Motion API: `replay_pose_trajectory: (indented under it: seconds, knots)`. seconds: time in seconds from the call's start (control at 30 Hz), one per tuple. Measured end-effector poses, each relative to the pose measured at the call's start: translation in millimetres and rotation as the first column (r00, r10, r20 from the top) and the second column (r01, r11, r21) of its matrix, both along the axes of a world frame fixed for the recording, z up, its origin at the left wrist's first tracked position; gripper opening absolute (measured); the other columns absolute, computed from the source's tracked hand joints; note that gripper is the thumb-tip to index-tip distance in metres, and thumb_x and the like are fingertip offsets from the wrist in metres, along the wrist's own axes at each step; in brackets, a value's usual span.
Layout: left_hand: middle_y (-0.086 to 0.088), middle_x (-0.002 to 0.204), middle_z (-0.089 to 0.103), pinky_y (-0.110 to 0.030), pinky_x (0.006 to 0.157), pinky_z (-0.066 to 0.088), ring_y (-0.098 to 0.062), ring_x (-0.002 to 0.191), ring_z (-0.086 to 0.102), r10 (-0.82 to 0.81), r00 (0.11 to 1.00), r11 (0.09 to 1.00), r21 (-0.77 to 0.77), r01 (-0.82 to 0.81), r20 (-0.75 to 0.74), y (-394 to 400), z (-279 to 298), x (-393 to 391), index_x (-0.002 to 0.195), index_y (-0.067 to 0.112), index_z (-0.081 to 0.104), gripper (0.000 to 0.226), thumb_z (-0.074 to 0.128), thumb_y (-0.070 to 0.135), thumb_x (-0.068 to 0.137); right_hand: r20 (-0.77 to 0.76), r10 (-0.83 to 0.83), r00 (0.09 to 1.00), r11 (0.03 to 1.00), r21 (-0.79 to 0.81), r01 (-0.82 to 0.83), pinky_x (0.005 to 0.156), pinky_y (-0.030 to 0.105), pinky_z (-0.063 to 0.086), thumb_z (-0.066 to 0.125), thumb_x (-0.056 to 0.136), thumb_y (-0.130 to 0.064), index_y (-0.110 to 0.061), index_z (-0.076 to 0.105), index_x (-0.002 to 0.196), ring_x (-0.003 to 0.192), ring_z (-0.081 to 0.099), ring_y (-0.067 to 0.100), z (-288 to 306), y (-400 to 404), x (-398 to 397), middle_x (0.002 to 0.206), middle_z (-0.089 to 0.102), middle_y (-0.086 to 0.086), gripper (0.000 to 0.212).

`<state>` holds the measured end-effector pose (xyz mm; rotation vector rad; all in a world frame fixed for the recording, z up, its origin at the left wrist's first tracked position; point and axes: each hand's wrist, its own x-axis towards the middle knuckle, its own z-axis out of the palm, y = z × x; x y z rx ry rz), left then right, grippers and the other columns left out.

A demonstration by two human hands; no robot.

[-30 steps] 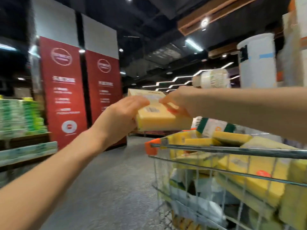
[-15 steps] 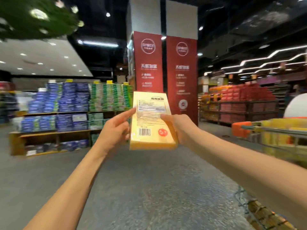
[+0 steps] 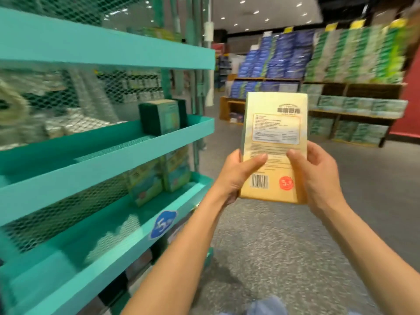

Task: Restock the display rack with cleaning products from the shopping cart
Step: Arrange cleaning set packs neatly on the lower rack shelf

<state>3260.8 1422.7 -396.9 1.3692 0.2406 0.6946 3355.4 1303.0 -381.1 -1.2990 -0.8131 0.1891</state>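
Observation:
I hold a flat yellow pack (image 3: pixel 275 123) upright in front of me, its label, barcode and round red price sticker facing me. My left hand (image 3: pixel 236 176) grips its lower left edge with the thumb across the front. My right hand (image 3: pixel 316 176) grips the lower right edge the same way. The teal display rack (image 3: pixel 127 155) stands to my left, its sloped shelves backed by mesh. The pack is to the right of the rack's end, not touching it. The shopping cart is out of view.
A dark green sponge pack (image 3: pixel 162 115) stands on the middle shelf, and green boxed packs (image 3: pixel 156 178) sit on the shelf below. A blue price tag (image 3: pixel 163 223) hangs on the lower shelf's lip. Wooden shelving with blue and green packs (image 3: pixel 318 71) stands across the grey floor.
I have turned left from the cart. The teal rack has come into view on my left and the cart has left the frame. Both hands have slid to the pack's lower edges.

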Motion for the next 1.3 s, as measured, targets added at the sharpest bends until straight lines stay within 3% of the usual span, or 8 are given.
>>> replay_pose_trajectory:
  seconds: [0.2, 0.3, 0.4, 0.57, 0.8, 1.0, 1.13, 1.3]
  knots:
    - [-0.014, 0.111, 0.068, -0.039, 0.081, 0.055, -0.028, 0.098, 0.067, 0.261, 0.965, 0.965, 0.037, -0.261, -0.016, 14, -18, -47, 0.122, 0.003, 0.054, 0.07, 0.076, 0.035, 0.063, 0.003, 0.17, 0.985, 0.984, -0.062, -0.169, 0.08, 0.037, 0.057, 0.059, 0.089, -0.01, -0.008, 0.054, 0.124, 0.097, 0.066, 0.02, -9, 34, -26, 0.112, 0.066, 0.006, 0.035]
    - [-0.007, 0.105, 0.07, -0.034, 0.079, 0.055, -0.02, 0.094, 0.068, 0.404, 0.915, 0.908, 0.13, -0.398, -0.019, 17, -23, -63, 0.113, 0.009, 0.059, 0.041, 0.074, 0.021, 0.076, 0.084, 0.175, 0.981, 0.974, -0.163, -0.16, 0.089, 0.038, 0.053, 0.063, 0.087, -0.016, -0.01, 0.05, 0.127, 0.103, 0.061, 0.016, -14, 53, -32, 0.118, 0.061, 0.003, 0.043]
    - [0.011, 0.097, 0.069, -0.021, 0.078, 0.052, -0.004, 0.087, 0.066, 0.638, 0.77, 0.726, 0.332, -0.602, 0.002, 15, -30, -71, 0.104, 0.027, 0.057, 0.027, 0.068, 0.013, 0.084, 0.238, 0.081, 0.968, 0.968, -0.251, -0.019, 0.097, 0.034, 0.045, 0.068, 0.082, -0.026, -0.013, 0.048, 0.131, 0.107, 0.053, 0.011, -16, 72, -43, 0.126, 0.052, 0.003, 0.055]
    - [0.014, 0.102, 0.068, -0.012, 0.079, 0.047, 0.002, 0.092, 0.062, 0.814, 0.576, 0.467, 0.513, -0.72, 0.069, 14, -51, -68, 0.125, 0.024, 0.054, 0.045, 0.064, 0.012, 0.084, 0.072, 0.385, 0.92, 0.91, -0.194, -0.365, 0.085, 0.025, 0.053, 0.072, 0.078, -0.03, -0.015, 0.057, 0.12, 0.091, 0.06, 0.003, -18, 95, -81, 0.113, 0.062, -0.001, 0.047]
    - [-0.004, 0.153, 0.021, -0.022, 0.116, 0.018, -0.011, 0.142, 0.021, 0.66, 0.75, 0.449, 0.778, -0.439, 0.042, 36, -72, -87, 0.141, 0.019, 0.026, 0.062, 0.049, 0.031, 0.085, -0.113, 0.398, 0.91, 0.915, -0.028, -0.403, 0.084, 0.037, 0.055, 0.073, 0.076, -0.007, -0.01, 0.056, 0.11, 0.09, 0.067, 0.012, -35, 119, -75, 0.099, 0.069, 0.002, 0.039]
    - [0.002, 0.128, 0.04, -0.025, 0.1, 0.034, -0.006, 0.118, 0.037, 0.886, 0.455, 0.411, 0.609, -0.679, -0.091, 70, -74, -137, 0.134, 0.013, 0.039, 0.066, 0.074, 0.016, 0.078, -0.115, 0.593, 0.797, 0.8, -0.021, -0.599, 0.086, 0.031, 0.053, 0.067, 0.073, 0.013, -0.003, 0.052, 0.114, 0.098, 0.065, 0.02, -57, 135, -84, 0.105, 0.065, 0.007, 0.046]
    - [0.0, 0.113, 0.063, -0.031, 0.082, 0.047, -0.018, 0.106, 0.058, 0.828, 0.513, 0.533, 0.597, -0.6, -0.225, 91, -69, -174, 0.111, 0.015, 0.057, 0.044, 0.078, 0.022, 0.072, 0.009, 0.718, 0.696, 0.692, -0.111, -0.713, 0.07, 0.006, 0.046, 0.067, 0.076, 0.011, -0.012, 0.05, 0.118, 0.086, 0.059, -0.013, -63, 151, -107, 0.101, 0.06, -0.01, 0.051]
    - [-0.008, 0.105, 0.064, -0.032, 0.075, 0.043, -0.023, 0.094, 0.057, 0.881, 0.28, 0.471, 0.659, -0.586, -0.381, 93, -88, -208, 0.116, 0.005, 0.06, 0.036, 0.063, 0.027, 0.088, -0.014, 0.7, 0.714, 0.684, -0.275, -0.676, 0.089, 0.022, 0.047, 0.062, 0.084, 0.003, -0.004, 0.048, 0.128, 0.111, 0.054, 0.014, -82, 188, -133, 0.12, 0.058, 0.003, 0.047]
